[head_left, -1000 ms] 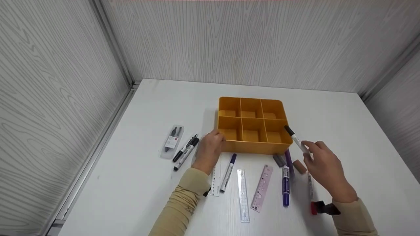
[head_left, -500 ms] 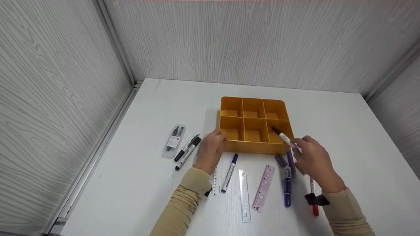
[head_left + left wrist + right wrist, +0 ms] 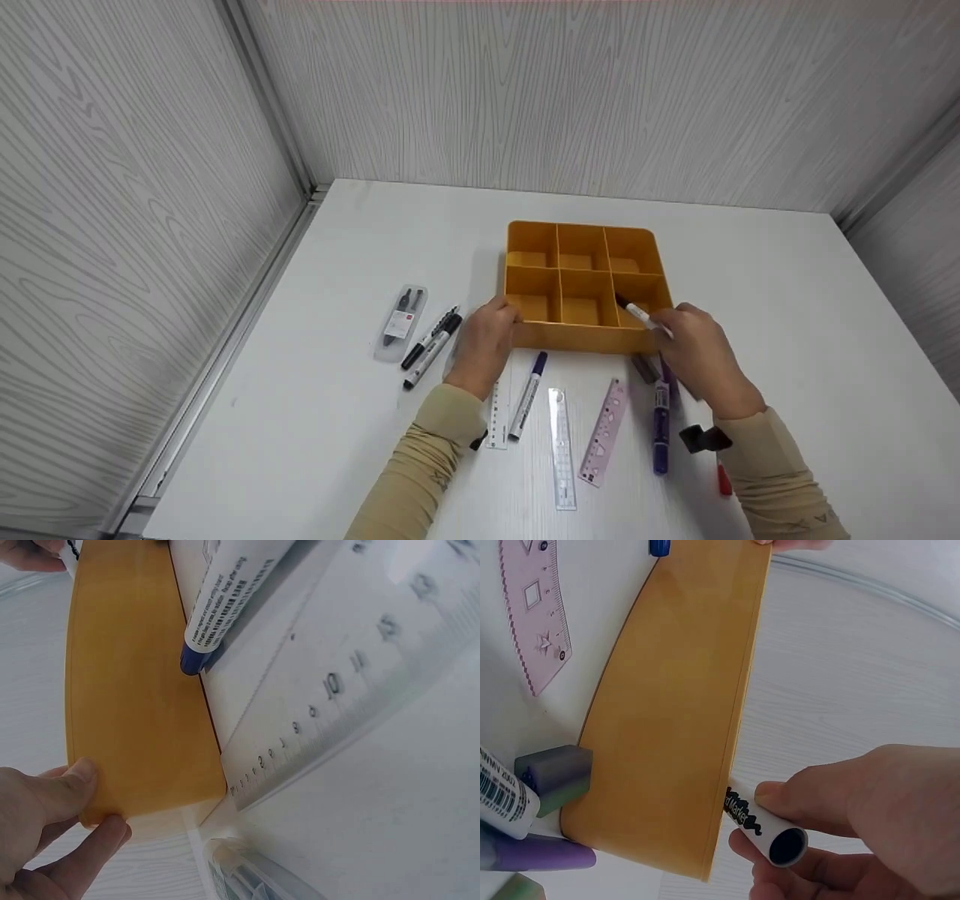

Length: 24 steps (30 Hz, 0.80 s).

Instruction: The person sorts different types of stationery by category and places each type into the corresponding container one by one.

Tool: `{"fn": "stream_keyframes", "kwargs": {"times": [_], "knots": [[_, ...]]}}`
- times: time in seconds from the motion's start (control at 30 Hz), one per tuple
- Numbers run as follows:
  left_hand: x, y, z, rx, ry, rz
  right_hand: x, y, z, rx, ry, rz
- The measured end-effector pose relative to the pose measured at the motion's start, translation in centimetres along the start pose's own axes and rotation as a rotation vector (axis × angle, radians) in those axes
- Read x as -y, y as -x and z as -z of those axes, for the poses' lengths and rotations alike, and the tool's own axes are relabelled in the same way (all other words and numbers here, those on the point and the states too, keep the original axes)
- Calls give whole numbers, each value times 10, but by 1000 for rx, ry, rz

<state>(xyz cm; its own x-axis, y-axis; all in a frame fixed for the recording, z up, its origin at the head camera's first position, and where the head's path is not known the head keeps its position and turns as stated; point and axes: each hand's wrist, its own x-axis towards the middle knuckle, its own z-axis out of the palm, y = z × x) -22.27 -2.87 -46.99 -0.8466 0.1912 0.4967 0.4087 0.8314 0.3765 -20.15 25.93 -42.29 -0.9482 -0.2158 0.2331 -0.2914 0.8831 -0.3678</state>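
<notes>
A yellow organizer box (image 3: 585, 339) with several compartments stands on the white table. My left hand (image 3: 484, 341) pinches its near left corner, thumb outside the front wall in the left wrist view. In my right hand (image 3: 699, 360) is a white marker (image 3: 639, 313) with a black cap, held by its rear end. The cap end dips into the near right compartment, and the barrel slants over the front rim. In the right wrist view the marker's round dark end (image 3: 787, 846) sticks out between thumb and fingers.
In front of the box lie a purple-capped marker (image 3: 529, 396), a clear ruler (image 3: 562, 450), a pink ruler (image 3: 604, 433), a thick purple marker (image 3: 661, 427) and a grey block (image 3: 644, 369). Left are two black markers (image 3: 433, 350) and a compass case (image 3: 401, 324).
My right hand has moved left and toward the box, bringing the marker's cap end from beyond the right rim down into the near right compartment. The left hand keeps its grip on the corner.
</notes>
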Motion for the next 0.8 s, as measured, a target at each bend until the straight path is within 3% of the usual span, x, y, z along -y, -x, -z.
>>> {"fn": "stream_keyframes", "kwargs": {"times": [0.37, 0.63, 0.8], "knots": [[0, -1, -2, 7, 3, 17, 8, -14, -11, 8, -48, -5], [0, 0, -1, 20, 27, 27, 16, -26, -23, -28, 4, 29], [0, 0, -2, -5, 12, 14, 17, -29, -29, -57, 8, 44]]}}
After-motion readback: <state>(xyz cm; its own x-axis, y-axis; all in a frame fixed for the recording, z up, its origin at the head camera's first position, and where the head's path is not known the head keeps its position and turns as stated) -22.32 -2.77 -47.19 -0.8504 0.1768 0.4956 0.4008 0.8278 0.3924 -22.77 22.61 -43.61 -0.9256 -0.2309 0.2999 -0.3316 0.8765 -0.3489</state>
